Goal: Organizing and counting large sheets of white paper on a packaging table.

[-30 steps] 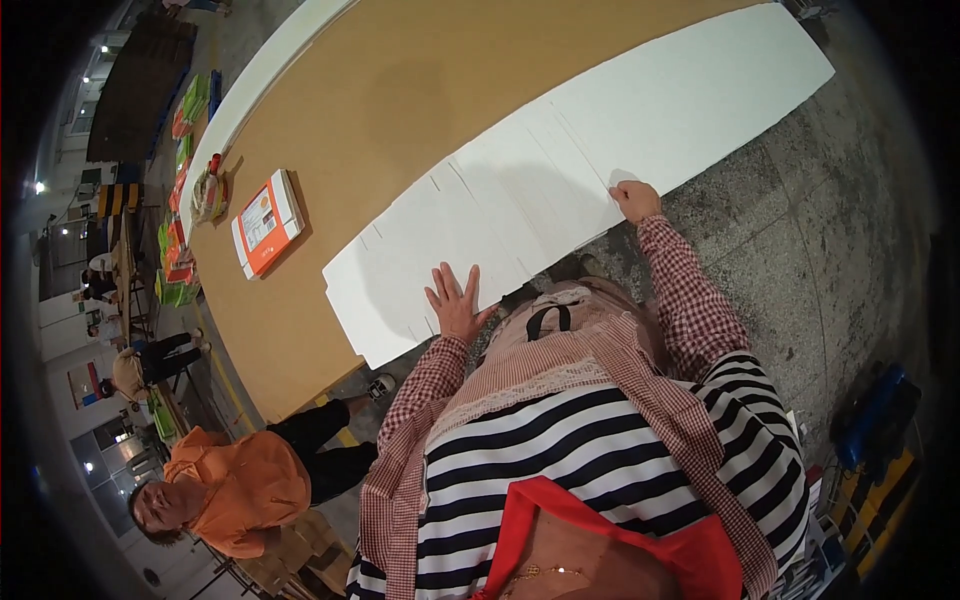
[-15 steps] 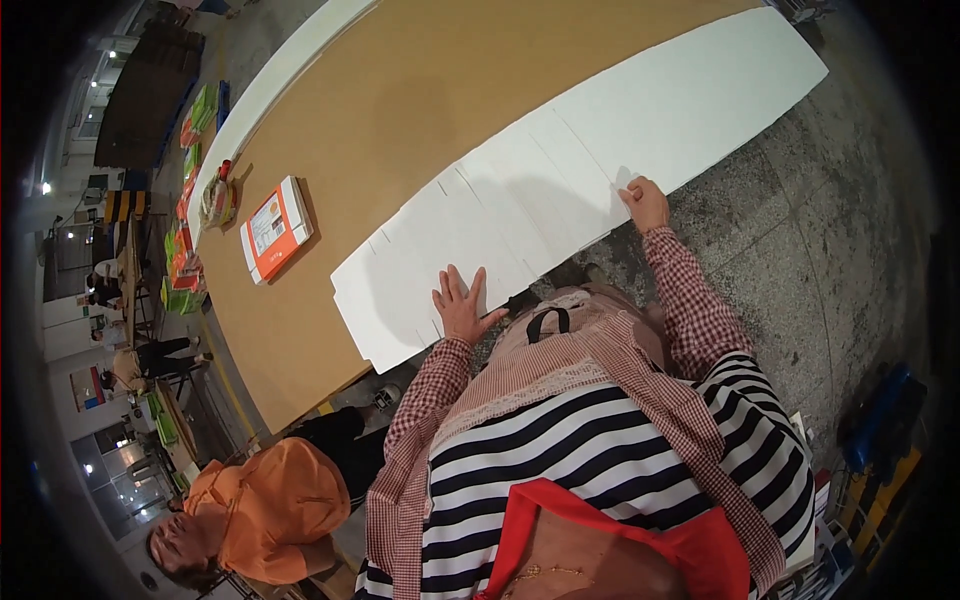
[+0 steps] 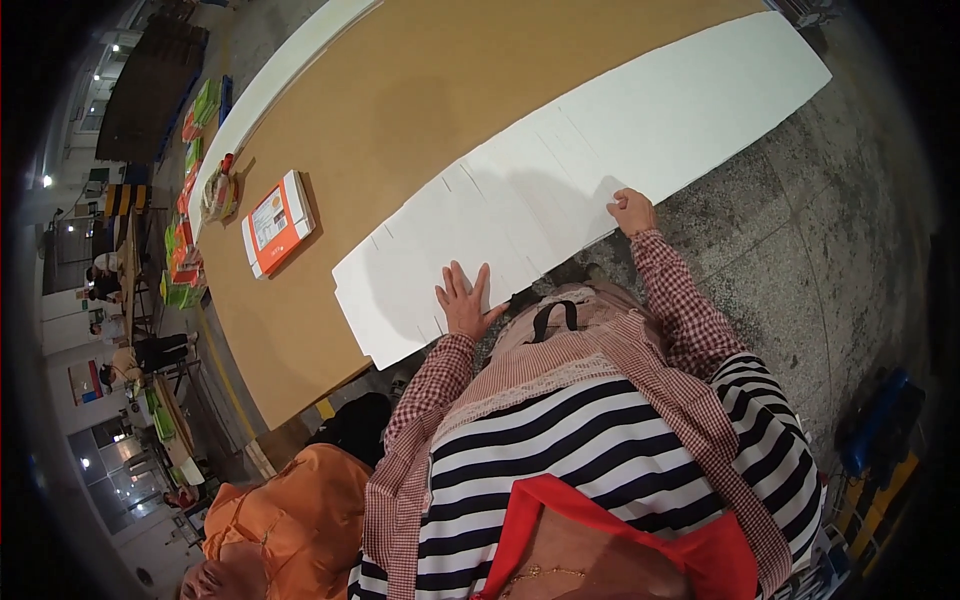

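Note:
A long white flat cardboard sheet (image 3: 560, 170), die-cut with slits, lies along the near edge of a big brown table (image 3: 400, 90). My left hand (image 3: 462, 302) rests flat on the sheet near its left end, fingers spread. My right hand (image 3: 632, 211) is curled over the sheet's near edge further right, pinching it. Both sleeves are red-checked.
An orange and white flat box (image 3: 277, 222) lies on the table to the left, with a small bundle (image 3: 220, 192) beyond it. A person in orange (image 3: 285, 520) bends low at my left. Grey concrete floor (image 3: 800, 250) lies to the right. Blue and yellow equipment (image 3: 880, 450) stands at far right.
The person in orange has moved lower and nearer at the left. My hands stay on the sheet in nearly the same places.

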Action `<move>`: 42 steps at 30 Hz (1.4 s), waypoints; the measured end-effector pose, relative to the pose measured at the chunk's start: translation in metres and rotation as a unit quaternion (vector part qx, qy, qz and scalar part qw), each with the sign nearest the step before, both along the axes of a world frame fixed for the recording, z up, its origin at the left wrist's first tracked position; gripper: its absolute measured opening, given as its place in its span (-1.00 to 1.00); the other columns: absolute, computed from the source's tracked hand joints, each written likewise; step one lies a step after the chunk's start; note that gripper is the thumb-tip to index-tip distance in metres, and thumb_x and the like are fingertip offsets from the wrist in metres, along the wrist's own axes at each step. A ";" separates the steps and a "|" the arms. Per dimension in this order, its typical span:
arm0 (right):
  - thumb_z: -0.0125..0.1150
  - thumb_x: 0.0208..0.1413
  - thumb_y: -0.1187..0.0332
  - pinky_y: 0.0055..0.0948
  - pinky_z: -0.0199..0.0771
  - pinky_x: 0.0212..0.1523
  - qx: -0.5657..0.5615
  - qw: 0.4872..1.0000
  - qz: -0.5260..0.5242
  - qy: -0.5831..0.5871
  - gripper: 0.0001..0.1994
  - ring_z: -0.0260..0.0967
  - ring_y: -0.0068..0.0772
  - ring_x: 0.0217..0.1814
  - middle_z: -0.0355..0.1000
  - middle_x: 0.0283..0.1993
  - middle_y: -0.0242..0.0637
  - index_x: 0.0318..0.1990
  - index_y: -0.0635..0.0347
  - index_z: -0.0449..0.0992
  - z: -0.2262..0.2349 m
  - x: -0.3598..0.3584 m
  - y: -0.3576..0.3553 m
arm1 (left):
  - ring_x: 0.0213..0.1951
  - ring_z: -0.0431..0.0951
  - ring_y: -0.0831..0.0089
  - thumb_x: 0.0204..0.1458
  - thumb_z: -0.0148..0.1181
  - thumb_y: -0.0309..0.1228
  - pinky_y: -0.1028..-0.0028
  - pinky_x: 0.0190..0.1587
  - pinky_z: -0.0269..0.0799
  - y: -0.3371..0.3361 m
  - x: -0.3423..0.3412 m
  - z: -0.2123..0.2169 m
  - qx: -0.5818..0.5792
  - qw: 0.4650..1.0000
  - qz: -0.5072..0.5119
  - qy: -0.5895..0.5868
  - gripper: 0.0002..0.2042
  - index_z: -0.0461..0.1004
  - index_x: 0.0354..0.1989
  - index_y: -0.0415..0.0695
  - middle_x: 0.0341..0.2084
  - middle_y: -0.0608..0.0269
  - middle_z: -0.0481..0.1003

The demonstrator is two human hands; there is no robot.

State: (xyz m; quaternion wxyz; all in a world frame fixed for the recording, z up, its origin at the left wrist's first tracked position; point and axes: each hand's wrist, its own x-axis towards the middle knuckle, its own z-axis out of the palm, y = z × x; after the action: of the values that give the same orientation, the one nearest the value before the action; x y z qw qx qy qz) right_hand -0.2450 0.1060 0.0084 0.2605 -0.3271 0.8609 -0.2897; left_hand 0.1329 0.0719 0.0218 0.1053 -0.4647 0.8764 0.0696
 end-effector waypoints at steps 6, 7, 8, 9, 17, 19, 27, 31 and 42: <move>0.17 0.07 0.11 -0.29 0.43 -0.19 0.004 0.976 0.158 -0.148 -0.64 0.45 -0.15 -0.29 0.48 -0.43 -0.10 -0.35 0.31 0.54 -0.018 -0.037 -0.019 | 0.39 -0.39 -0.19 -0.15 0.10 0.34 -0.30 0.24 -0.26 0.000 -0.003 -0.005 -0.001 1.000 -0.004 0.016 -0.07 -0.09 0.40 0.30 0.38 -0.24 -0.37; 0.12 0.10 0.08 -0.25 0.42 -0.19 0.047 0.977 0.189 -0.083 -0.62 0.44 -0.11 -0.29 0.48 -0.42 -0.07 -0.34 0.30 0.54 -0.021 -0.036 -0.022 | 0.39 -0.39 -0.19 -0.14 0.10 0.34 -0.31 0.24 -0.27 0.001 -0.003 -0.005 -0.005 1.000 -0.005 0.011 -0.08 -0.09 0.40 0.30 0.38 -0.24 -0.37; 0.08 0.13 0.06 -0.21 0.41 -0.19 0.090 0.972 0.218 -0.016 -0.60 0.44 -0.07 -0.28 0.47 -0.41 -0.04 -0.33 0.30 0.54 -0.024 -0.036 -0.023 | 0.39 -0.39 -0.19 -0.14 0.10 0.34 -0.31 0.24 -0.27 0.001 -0.003 -0.006 -0.008 1.000 -0.006 0.007 -0.08 -0.09 0.40 0.30 0.38 -0.24 -0.37; 0.08 0.13 0.06 -0.21 0.41 -0.19 0.092 0.971 0.218 -0.018 -0.60 0.44 -0.07 -0.28 0.47 -0.41 -0.04 -0.33 0.30 0.54 -0.027 -0.038 -0.025 | 0.39 -0.39 -0.19 -0.14 0.10 0.34 -0.31 0.24 -0.27 0.001 -0.004 -0.007 -0.006 1.000 -0.005 0.006 -0.08 -0.09 0.40 0.30 0.38 -0.24 -0.37; 0.04 0.15 0.07 -0.12 0.41 -0.13 0.131 0.963 0.228 0.061 -0.62 0.45 -0.02 -0.20 0.50 -0.27 -0.03 -0.31 0.25 0.57 -0.033 -0.033 -0.032 | 0.40 -0.41 -0.16 -0.15 0.13 0.32 -0.29 0.25 -0.30 0.000 -0.001 -0.008 -0.009 1.000 -0.004 0.027 -0.07 -0.09 0.40 0.31 0.38 -0.21 -0.40; 0.07 0.13 0.08 -0.13 0.42 -0.14 0.130 0.965 0.217 0.062 -0.63 0.45 -0.04 -0.20 0.51 -0.28 -0.06 -0.32 0.25 0.57 -0.032 -0.031 -0.030 | 0.40 -0.41 -0.16 -0.15 0.13 0.32 -0.29 0.25 -0.30 0.000 -0.001 -0.007 -0.004 1.000 -0.005 0.025 -0.07 -0.09 0.40 0.31 0.38 -0.21 -0.40; 0.32 -0.02 0.19 -0.27 0.45 -0.17 -0.017 0.999 0.019 -0.024 -0.75 0.49 -0.24 -0.20 0.53 -0.34 -0.16 -0.33 0.18 0.56 0.002 -0.011 -0.001 | 0.40 -0.41 -0.16 -0.15 0.11 0.33 -0.30 0.25 -0.29 0.002 0.006 -0.009 -0.010 0.999 -0.004 0.035 -0.07 -0.10 0.40 0.31 0.38 -0.23 -0.39; 0.33 -0.04 0.21 -0.32 0.46 -0.28 0.003 0.996 0.087 0.018 -0.76 0.48 -0.25 -0.33 0.52 -0.42 -0.21 -0.34 0.19 0.56 -0.011 -0.013 -0.001 | 0.39 -0.41 -0.18 -0.15 0.10 0.34 -0.30 0.25 -0.29 0.000 0.000 -0.007 -0.002 1.000 0.001 0.003 -0.07 -0.11 0.40 0.30 0.37 -0.25 -0.38; 0.09 0.18 0.12 -0.37 0.45 -0.45 0.149 0.960 0.193 -0.139 -0.66 0.42 -0.38 -0.56 0.46 -0.56 -0.23 -0.34 0.26 0.56 -0.016 -0.029 -0.040 | 0.39 -0.41 -0.20 -0.15 0.11 0.33 -0.30 0.25 -0.33 0.000 0.004 -0.006 0.018 1.000 0.010 0.004 -0.06 -0.12 0.41 0.30 0.37 -0.27 -0.38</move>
State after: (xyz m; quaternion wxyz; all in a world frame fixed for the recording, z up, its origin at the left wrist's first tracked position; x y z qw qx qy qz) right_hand -0.2741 0.0661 -0.0079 0.4745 -0.4006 0.7703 -0.1447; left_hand 0.1365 0.0715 0.0160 0.1092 -0.4711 0.8708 0.0884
